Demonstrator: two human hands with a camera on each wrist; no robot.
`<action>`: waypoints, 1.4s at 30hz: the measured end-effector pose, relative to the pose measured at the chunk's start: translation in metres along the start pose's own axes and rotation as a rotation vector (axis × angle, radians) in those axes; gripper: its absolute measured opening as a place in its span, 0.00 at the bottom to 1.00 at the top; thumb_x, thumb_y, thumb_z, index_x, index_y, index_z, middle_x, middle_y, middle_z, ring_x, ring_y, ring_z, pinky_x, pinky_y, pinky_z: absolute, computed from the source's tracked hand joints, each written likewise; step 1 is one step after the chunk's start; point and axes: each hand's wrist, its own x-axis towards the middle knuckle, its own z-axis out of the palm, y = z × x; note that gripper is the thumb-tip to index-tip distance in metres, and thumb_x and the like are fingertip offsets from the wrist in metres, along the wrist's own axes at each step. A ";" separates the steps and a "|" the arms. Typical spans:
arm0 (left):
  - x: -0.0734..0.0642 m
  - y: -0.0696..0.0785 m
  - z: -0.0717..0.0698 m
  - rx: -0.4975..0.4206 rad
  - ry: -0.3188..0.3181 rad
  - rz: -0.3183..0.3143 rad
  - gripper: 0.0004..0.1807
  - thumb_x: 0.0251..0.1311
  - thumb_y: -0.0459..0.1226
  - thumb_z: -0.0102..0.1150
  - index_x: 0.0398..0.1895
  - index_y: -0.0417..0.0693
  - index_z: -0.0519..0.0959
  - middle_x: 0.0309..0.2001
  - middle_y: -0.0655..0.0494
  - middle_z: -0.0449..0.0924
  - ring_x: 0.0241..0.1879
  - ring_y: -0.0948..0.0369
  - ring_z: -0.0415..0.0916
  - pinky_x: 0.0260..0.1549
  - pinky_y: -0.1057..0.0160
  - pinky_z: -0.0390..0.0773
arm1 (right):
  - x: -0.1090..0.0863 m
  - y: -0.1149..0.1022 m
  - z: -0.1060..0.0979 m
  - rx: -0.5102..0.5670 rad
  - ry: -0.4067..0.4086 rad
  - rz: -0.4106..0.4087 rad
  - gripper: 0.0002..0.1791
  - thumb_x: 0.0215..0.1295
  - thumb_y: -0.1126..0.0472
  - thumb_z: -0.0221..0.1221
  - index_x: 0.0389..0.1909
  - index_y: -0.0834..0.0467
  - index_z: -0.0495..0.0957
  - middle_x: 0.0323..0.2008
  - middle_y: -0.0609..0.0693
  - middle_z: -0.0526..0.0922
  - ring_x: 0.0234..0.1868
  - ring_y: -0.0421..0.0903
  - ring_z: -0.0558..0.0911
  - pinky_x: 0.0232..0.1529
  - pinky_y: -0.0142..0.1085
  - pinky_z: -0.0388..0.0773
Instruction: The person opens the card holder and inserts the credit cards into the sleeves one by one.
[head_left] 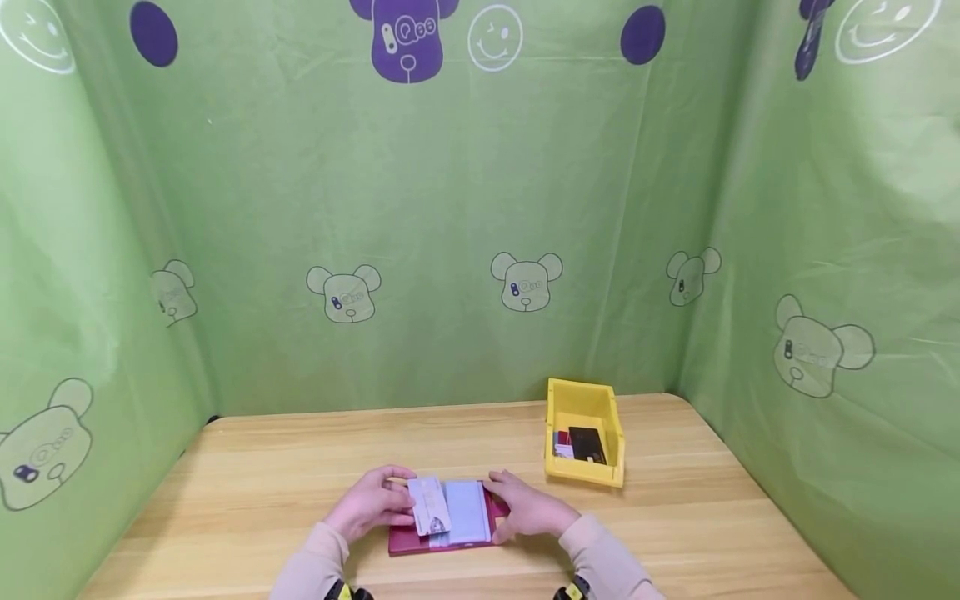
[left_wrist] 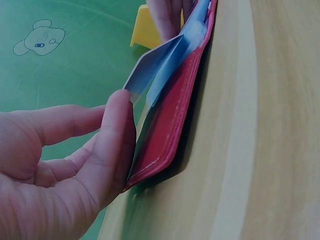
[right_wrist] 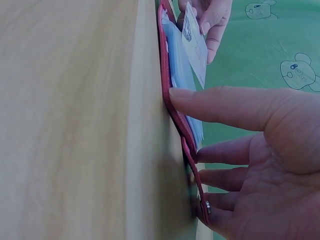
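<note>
A dark red card holder (head_left: 406,543) lies spread on the wooden table, with a stack of pale blue clear sleeves (head_left: 468,512) in its middle. My left hand (head_left: 377,503) pinches a light-coloured card (head_left: 429,506) by its left edge between thumb and fingers. The card is tilted up over the sleeves, as the left wrist view shows. At the right end of the card holder, my right hand (head_left: 529,506) holds the cover, thumb on the near edge and fingers at the far side. A small metal snap (right_wrist: 208,207) shows on the flap by those fingers.
A yellow bin (head_left: 584,477) stands at the back right of the table (head_left: 300,450). Inside it lie a black card (head_left: 587,444) and several other small flat items. Green printed curtains (head_left: 435,192) enclose the table at the back and both sides.
</note>
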 end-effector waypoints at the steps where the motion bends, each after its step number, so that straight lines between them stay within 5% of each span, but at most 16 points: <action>1: 0.000 0.000 0.001 0.004 0.001 -0.001 0.30 0.56 0.23 0.55 0.63 0.26 0.60 0.40 0.43 0.76 0.36 0.55 0.81 0.43 0.58 0.87 | 0.000 0.000 0.000 -0.003 -0.001 -0.001 0.50 0.43 0.61 0.72 0.70 0.65 0.62 0.74 0.66 0.54 0.75 0.68 0.51 0.73 0.67 0.49; 27: 0.001 0.002 0.028 0.089 0.170 -0.056 0.22 0.53 0.20 0.57 0.52 0.23 0.64 0.33 0.40 0.79 0.23 0.60 0.79 0.29 0.63 0.88 | -0.001 -0.001 -0.001 0.001 -0.004 0.001 0.50 0.43 0.61 0.71 0.70 0.65 0.62 0.74 0.65 0.54 0.75 0.68 0.51 0.72 0.67 0.49; 42: 0.005 -0.001 0.030 0.134 0.200 -0.061 0.14 0.56 0.21 0.54 0.46 0.24 0.69 0.27 0.46 0.78 0.20 0.62 0.78 0.25 0.64 0.87 | -0.002 0.000 0.000 -0.001 -0.004 -0.009 0.49 0.43 0.60 0.71 0.70 0.66 0.62 0.74 0.66 0.55 0.75 0.67 0.51 0.73 0.66 0.49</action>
